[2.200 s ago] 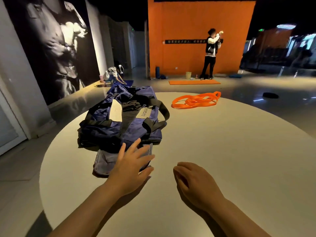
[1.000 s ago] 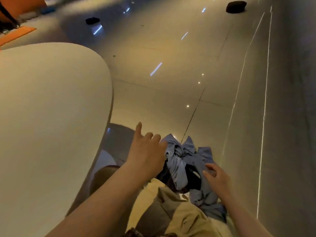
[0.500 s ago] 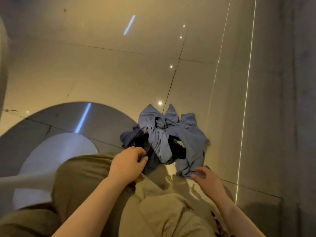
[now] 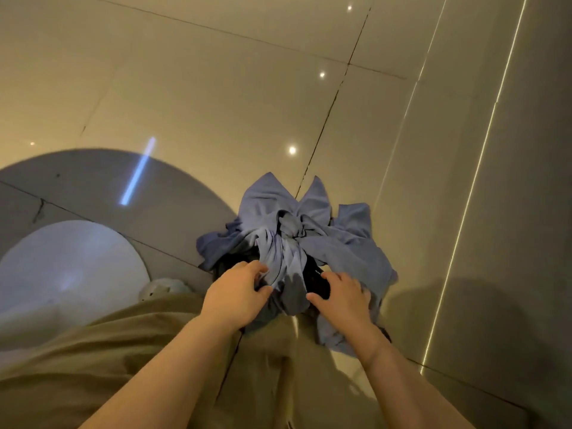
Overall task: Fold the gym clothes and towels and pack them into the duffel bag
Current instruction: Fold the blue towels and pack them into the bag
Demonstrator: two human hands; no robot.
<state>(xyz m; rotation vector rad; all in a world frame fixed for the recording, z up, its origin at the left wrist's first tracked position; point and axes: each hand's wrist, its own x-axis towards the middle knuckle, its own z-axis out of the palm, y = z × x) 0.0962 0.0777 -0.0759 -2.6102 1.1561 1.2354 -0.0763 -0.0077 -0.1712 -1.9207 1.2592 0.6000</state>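
Clothes lay in a rumpled heap on the floor, just right of the frame's centre. Most of the heap was pale blue-grey fabric, bunched and twisted at its middle, with two pointed flaps standing toward the top of the frame and a wide flap spreading to the right. Darker, near-black cloth showed in the lower middle of the heap, under the blue folds.

Both hands were on the near edge of the heap. The left hand had its fingers curled into the blue fabric at the lower left, pinching a fold. The right hand lay on the dark cloth at the lower right with its fingers bent over it and its thumb stretched out to the left; whether it truly gripped the cloth could not be told.

Olive trousers filled the lower left and lower middle of the frame, touching the near side of the heap. Glossy beige floor tiles stretched open above and to the upper left, crossed by dark grout lines and dotted with reflected lights. A grey curved shadow and a pale round patch sat at the left edge. A thin bright line ran diagonally down the right side, well apart from the heap.
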